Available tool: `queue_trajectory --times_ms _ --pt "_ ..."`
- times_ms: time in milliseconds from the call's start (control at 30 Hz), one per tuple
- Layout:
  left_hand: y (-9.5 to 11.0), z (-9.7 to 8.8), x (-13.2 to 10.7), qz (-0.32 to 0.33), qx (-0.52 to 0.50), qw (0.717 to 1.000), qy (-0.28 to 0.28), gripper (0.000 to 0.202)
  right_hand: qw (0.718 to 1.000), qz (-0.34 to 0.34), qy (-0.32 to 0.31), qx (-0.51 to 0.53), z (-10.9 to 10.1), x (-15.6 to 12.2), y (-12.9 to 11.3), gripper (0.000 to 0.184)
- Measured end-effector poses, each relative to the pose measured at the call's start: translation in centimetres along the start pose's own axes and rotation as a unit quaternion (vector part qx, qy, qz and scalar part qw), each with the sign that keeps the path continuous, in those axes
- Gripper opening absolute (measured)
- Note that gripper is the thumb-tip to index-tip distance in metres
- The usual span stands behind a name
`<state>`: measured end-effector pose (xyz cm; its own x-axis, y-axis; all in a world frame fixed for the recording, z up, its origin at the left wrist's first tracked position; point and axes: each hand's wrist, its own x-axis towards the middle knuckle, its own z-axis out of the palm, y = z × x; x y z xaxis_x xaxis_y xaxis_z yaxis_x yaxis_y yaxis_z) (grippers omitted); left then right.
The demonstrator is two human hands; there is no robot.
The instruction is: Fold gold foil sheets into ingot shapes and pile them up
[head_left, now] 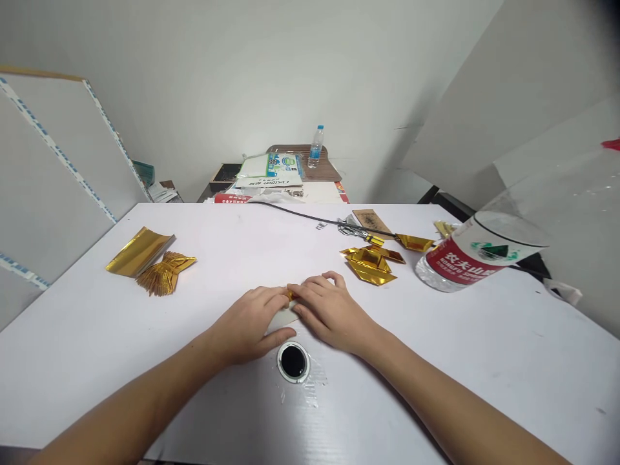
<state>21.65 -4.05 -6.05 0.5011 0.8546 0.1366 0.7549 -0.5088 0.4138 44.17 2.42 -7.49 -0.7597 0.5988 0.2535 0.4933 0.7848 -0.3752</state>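
1. Head view, hands: the left hand [252, 320] and right hand [332, 310] lie side by side near the front middle of the white counter [97, 336]. Their fingertips meet over a small folded gold-foil paper sheet [283, 318], white side up. Each grip is pressed together, pinning the sheet flat and nipping its gold edge.
2. Head view, surroundings: a round black hole [293, 360] in the counter sits just in front of the hands. A stack of flat gold foil sheets [138, 250] lies well to the left. A cluster of folded gold shapes [371, 261] lies to the right, near a clear plastic water bottle with a red label [477, 252].
3. Risks, as judged: the slick foil could slide under the fingertips and skew the crease. Hard pressure could tear the thin sheet. A loose corner might catch in the hole. A wide right forearm could knock the bottle onto the folded shapes.
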Motion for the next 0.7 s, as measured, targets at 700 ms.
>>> queue_trajectory --times_ms 700 --pt "-1.5 -1.1 -0.5 -0.004 0.033 0.998 -0.056 0.035 0.993 0.039 -0.108 -0.03 -0.4 0.3 1.1 0.056"
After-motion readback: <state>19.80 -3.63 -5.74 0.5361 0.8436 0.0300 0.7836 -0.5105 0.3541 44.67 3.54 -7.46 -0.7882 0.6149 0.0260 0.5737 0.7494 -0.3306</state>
